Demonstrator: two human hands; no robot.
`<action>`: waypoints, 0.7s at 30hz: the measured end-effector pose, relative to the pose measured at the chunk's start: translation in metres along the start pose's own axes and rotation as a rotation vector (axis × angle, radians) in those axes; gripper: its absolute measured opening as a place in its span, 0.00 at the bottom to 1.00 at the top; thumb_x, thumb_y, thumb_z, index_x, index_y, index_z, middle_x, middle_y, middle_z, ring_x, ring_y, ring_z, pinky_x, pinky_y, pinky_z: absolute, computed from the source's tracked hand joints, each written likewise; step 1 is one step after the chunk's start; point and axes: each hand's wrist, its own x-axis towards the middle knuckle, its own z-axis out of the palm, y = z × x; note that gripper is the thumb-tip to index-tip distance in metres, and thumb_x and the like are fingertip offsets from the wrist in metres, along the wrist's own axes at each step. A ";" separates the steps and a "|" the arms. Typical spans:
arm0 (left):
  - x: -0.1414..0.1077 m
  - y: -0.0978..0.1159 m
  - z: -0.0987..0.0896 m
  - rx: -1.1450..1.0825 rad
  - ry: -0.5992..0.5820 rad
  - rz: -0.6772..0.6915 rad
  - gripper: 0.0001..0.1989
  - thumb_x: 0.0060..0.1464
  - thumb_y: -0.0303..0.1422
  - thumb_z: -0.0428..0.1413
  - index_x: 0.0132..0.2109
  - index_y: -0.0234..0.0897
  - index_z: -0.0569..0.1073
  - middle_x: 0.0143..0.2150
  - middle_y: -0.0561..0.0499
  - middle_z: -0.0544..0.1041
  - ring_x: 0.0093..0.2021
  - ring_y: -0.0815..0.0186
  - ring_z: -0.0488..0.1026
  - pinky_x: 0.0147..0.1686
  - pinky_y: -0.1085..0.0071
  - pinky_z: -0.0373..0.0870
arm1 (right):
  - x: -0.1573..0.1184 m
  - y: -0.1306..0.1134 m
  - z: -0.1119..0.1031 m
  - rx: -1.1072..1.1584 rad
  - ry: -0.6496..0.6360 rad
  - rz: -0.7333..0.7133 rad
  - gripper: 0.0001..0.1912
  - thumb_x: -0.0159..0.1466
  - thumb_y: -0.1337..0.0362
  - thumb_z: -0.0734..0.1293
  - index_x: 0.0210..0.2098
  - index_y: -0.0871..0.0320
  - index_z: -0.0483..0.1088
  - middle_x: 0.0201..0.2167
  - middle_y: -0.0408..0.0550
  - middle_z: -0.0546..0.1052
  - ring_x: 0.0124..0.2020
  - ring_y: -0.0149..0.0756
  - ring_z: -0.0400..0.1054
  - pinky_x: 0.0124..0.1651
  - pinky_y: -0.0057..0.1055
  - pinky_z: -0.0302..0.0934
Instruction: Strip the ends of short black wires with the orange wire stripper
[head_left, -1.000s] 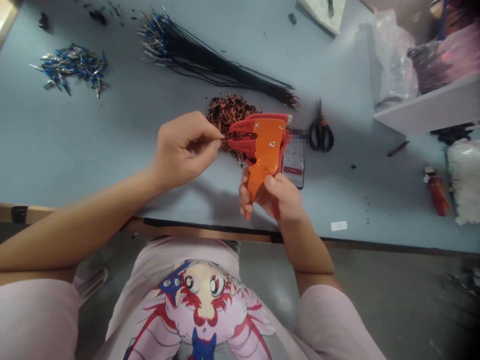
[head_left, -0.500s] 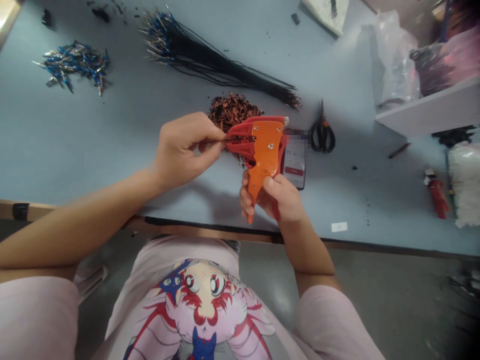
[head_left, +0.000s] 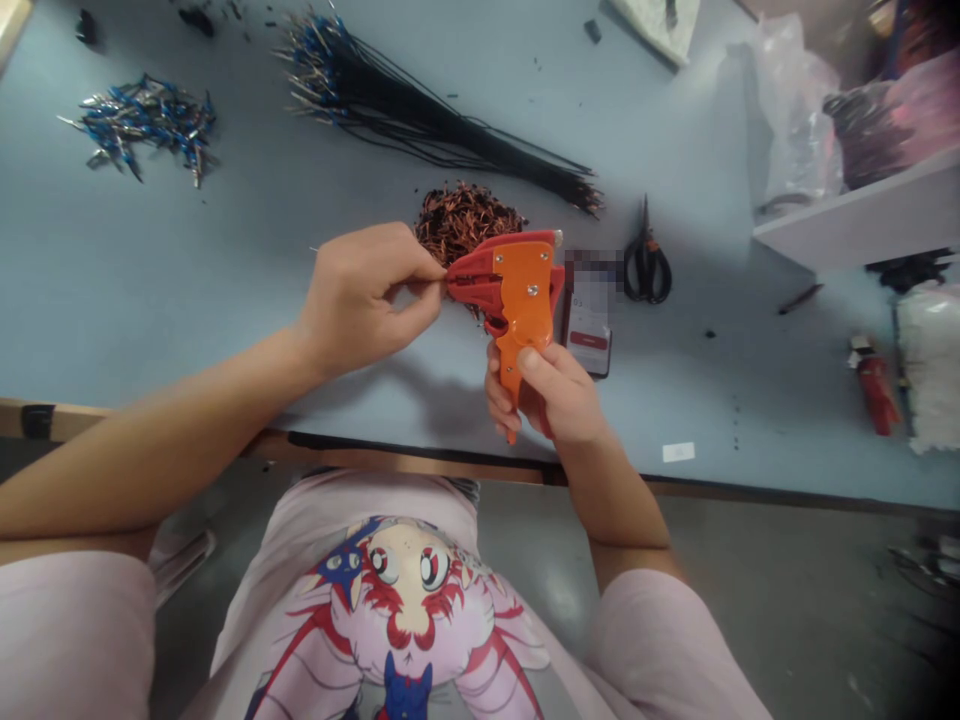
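Note:
My right hand (head_left: 561, 395) grips the handles of an orange and red wire stripper (head_left: 526, 280), with its thumb on the orange side. The red jaws point left. At their tip my left hand (head_left: 360, 295) pinches a thin wire, mostly hidden by the fingers and jaws. A fine pale tip (head_left: 313, 248) shows behind the left knuckles. Just beyond the jaws lies a heap of short copper-brown and black scraps (head_left: 469, 215), partly covered by the tool. Further back, a bundle of black wires (head_left: 450, 125) has blue and silver ends at its left.
A pile of blue and silver terminals (head_left: 146, 125) lies at the left. Right of the stripper are a phone (head_left: 589, 340) and black-handled scissors (head_left: 647, 265). Plastic bags (head_left: 799, 120) stand by a pale shelf (head_left: 862, 205); a red tool (head_left: 874, 390) lies far right.
The wire stripper has shifted slightly left, and its jaws have come together at my left fingertips. Less of the wire shows between fingers and jaws; my right fingers have tightened round the handles.

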 end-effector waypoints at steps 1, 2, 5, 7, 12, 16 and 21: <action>0.000 0.000 -0.001 0.011 -0.010 -0.004 0.07 0.50 0.24 0.58 0.30 0.42 0.72 0.25 0.54 0.73 0.24 0.69 0.66 0.25 0.68 0.62 | 0.000 0.000 0.001 -0.016 0.010 -0.005 0.22 0.64 0.45 0.69 0.36 0.58 0.65 0.19 0.37 0.68 0.14 0.26 0.61 0.14 0.25 0.61; 0.000 0.001 -0.001 0.018 -0.020 -0.006 0.07 0.50 0.24 0.57 0.30 0.42 0.71 0.25 0.54 0.72 0.24 0.68 0.67 0.25 0.67 0.63 | 0.000 0.001 0.001 -0.030 0.022 -0.010 0.22 0.64 0.45 0.69 0.35 0.58 0.65 0.19 0.36 0.67 0.13 0.26 0.60 0.14 0.25 0.60; -0.001 0.003 -0.002 0.021 -0.033 0.004 0.07 0.50 0.24 0.56 0.29 0.42 0.70 0.24 0.53 0.71 0.24 0.68 0.67 0.25 0.67 0.62 | -0.001 0.001 0.003 -0.063 0.045 -0.016 0.23 0.64 0.44 0.68 0.33 0.58 0.64 0.17 0.35 0.65 0.12 0.25 0.58 0.12 0.23 0.57; -0.001 0.004 -0.002 0.024 -0.030 0.019 0.07 0.49 0.23 0.55 0.29 0.41 0.70 0.24 0.53 0.71 0.24 0.69 0.66 0.25 0.68 0.61 | -0.002 0.001 0.004 -0.077 0.058 -0.016 0.23 0.63 0.43 0.68 0.32 0.57 0.63 0.15 0.35 0.64 0.12 0.24 0.57 0.11 0.23 0.55; 0.000 0.005 -0.002 0.000 -0.028 0.036 0.07 0.49 0.23 0.56 0.30 0.40 0.70 0.24 0.54 0.70 0.24 0.71 0.65 0.25 0.69 0.60 | -0.005 0.000 0.007 -0.092 0.085 -0.010 0.24 0.62 0.43 0.69 0.30 0.57 0.62 0.14 0.34 0.63 0.12 0.23 0.54 0.12 0.23 0.55; 0.000 0.006 -0.003 -0.022 -0.048 0.000 0.07 0.51 0.23 0.55 0.30 0.42 0.70 0.25 0.54 0.70 0.24 0.70 0.66 0.26 0.68 0.61 | -0.005 0.000 0.007 -0.076 0.072 -0.005 0.24 0.63 0.43 0.69 0.29 0.57 0.62 0.14 0.35 0.63 0.12 0.23 0.54 0.12 0.22 0.54; 0.002 0.006 -0.002 -0.053 0.015 0.033 0.08 0.50 0.22 0.56 0.31 0.41 0.71 0.24 0.55 0.70 0.23 0.71 0.65 0.25 0.70 0.60 | -0.003 0.001 0.000 -0.020 -0.005 0.015 0.23 0.62 0.43 0.69 0.33 0.58 0.65 0.17 0.37 0.67 0.13 0.26 0.59 0.15 0.25 0.60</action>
